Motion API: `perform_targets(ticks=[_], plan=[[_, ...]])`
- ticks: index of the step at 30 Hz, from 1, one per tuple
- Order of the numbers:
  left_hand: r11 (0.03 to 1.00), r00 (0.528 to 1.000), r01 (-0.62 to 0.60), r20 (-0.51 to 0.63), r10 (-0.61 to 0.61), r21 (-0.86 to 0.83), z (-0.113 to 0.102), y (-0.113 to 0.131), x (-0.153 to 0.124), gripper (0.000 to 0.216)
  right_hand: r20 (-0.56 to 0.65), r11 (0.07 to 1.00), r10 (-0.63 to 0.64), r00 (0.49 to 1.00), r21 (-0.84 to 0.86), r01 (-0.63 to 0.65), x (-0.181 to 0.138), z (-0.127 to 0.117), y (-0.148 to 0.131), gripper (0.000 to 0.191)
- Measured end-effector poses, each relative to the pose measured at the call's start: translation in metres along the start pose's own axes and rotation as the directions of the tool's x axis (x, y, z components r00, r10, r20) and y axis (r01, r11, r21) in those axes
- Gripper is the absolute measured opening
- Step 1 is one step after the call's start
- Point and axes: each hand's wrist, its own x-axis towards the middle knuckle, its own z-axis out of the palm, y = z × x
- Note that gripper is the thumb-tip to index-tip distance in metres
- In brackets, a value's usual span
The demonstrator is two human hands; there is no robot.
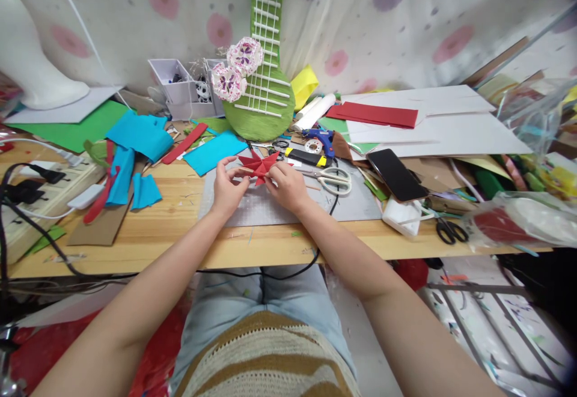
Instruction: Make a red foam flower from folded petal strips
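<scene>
A red pointed paper star [260, 166] is held over the grey cutting mat [351, 205] at the middle of the wooden table [180, 244]. My left hand [228, 187] pinches its left side, fingers closed on the paper. My right hand [286, 185] grips the star's right side, fingers curled around it. A thin wooden stick seems to run under the star between both hands. White-handled scissors [336, 178] lie just right of my right hand.
A blue glue gun [321, 139], a yellow-black cutter [307, 158] and a black phone [396, 175] lie behind and right. Blue paper pieces [139, 136], a green guitar model [264, 93], black scissors [451, 230] and a power strip [49, 190] crowd the table.
</scene>
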Motion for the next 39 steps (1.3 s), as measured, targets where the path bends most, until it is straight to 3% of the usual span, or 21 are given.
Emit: perform_targets(ticks=[5,14,25,30,36,39], plan=[[0.995,0.995,-0.079,0.066,0.075,0.059,-0.001,-0.002,-0.001,0.054,0.002,1.000,0.000,1.000,0.023,0.000,0.000,-0.001,0.002,0.016],[0.997,0.981,-0.071,0.183,0.066,0.022,-0.006,-0.009,0.001,0.056,-0.020,0.991,-0.009,1.000,0.137,0.012,0.000,-0.004,0.011,0.011],[1.000,0.996,0.018,0.090,-0.019,0.006,-0.003,-0.001,0.000,0.056,0.059,0.989,0.008,0.998,0.147,-0.017,0.001,-0.004,0.011,0.013],[0.994,0.996,-0.033,0.080,0.025,0.105,-0.004,0.002,-0.003,0.057,0.097,0.983,0.000,0.995,0.183,-0.018,0.002,-0.008,0.010,0.011],[0.925,0.978,-0.184,0.154,0.139,0.333,-0.010,0.005,-0.006,0.038,0.168,0.974,-0.010,0.986,0.224,-0.029,0.002,-0.013,0.009,0.006],[0.900,0.971,-0.202,0.196,0.135,0.385,-0.011,0.006,-0.006,0.036,0.204,0.965,-0.029,0.979,0.260,-0.025,0.002,-0.013,0.009,0.005]])
